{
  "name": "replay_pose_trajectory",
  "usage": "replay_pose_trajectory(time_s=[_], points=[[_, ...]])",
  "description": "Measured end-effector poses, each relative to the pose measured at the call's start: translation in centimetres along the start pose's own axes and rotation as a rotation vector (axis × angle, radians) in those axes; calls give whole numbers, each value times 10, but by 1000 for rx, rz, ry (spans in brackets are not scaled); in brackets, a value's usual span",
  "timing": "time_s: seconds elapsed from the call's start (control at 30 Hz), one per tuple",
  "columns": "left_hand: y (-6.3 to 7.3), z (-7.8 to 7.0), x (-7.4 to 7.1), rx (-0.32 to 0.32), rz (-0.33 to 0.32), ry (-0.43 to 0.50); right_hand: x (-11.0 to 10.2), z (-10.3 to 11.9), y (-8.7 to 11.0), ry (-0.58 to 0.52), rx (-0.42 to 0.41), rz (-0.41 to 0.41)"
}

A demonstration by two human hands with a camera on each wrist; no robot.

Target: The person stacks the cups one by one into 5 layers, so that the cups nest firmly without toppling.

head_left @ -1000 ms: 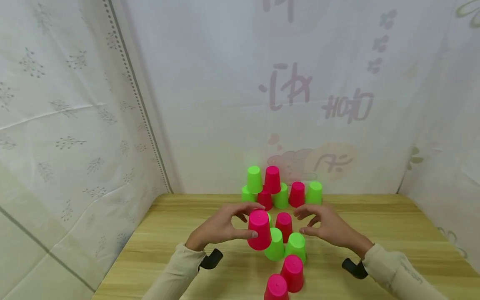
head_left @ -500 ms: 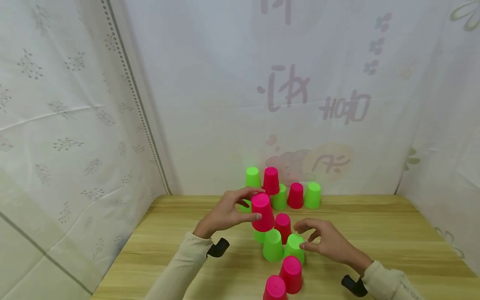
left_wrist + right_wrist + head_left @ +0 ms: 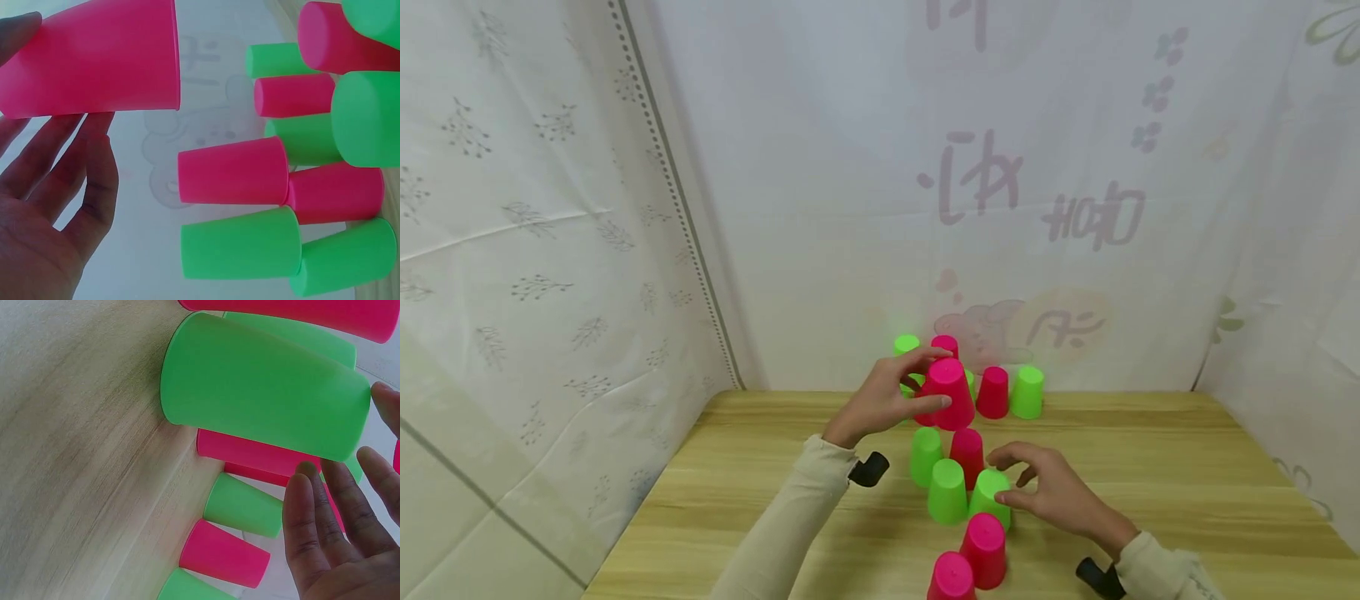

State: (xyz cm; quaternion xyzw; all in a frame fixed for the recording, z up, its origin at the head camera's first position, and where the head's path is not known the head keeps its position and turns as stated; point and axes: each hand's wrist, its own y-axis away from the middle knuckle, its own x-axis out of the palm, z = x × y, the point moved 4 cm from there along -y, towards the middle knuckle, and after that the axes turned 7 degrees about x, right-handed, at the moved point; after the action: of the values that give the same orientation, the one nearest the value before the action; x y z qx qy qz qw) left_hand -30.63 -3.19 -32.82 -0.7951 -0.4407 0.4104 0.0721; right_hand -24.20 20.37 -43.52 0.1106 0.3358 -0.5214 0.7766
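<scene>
My left hand point(image 3: 887, 396) holds a pink cup point(image 3: 952, 396) upside down in the air, thumb on the near side and fingers behind; the left wrist view shows the same cup point(image 3: 106, 62). Behind it in the head view are a stacked green cup point(image 3: 906, 343) and pink cup point(image 3: 944, 341), partly hidden. My right hand point(image 3: 1060, 493) hovers with loosely bent, spread fingers around the top of a green cup point(image 3: 988, 502) standing on the table. In the right wrist view the fingertips lie close to that cup point(image 3: 262, 387); whether they touch it I cannot tell.
A back row of upturned cups includes a pink one point(image 3: 993, 393) and a green one point(image 3: 1027, 393). Midway stand green point(image 3: 927, 457), pink point(image 3: 967, 454) and green point(image 3: 947, 493) cups. Two pink cups point(image 3: 983, 550) are in front. A printed cloth point(image 3: 850, 208) hangs behind the wooden table point(image 3: 737, 467).
My left hand has carried the pink cup up, rightward and toward the back row. My right hand has come down to beside the green cup.
</scene>
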Motion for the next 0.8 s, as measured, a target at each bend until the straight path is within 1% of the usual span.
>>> replay_pose_trajectory(time_s=[0.13, 0.27, 0.43, 0.57, 0.67, 0.8], points=[[-13, 4, 4, -9, -2, -19, 2, -3, -1, -5, 22, 8], [-25, 11, 7, -35, -15, -22, 4, -7, -3, -22, 47, 27], [-38, 17, 10, -73, -20, -19, 6, -8, -3, -48, 43, 49], [-50, 19, 13, -69, -6, -30, 6, -9, -3, -47, 43, 56], [-59, 22, 16, -58, 3, -62, 7, -11, -3, -45, 49, 61], [-72, 26, 22, -71, 23, -170, 10, -13, -3, -53, 67, 70]])
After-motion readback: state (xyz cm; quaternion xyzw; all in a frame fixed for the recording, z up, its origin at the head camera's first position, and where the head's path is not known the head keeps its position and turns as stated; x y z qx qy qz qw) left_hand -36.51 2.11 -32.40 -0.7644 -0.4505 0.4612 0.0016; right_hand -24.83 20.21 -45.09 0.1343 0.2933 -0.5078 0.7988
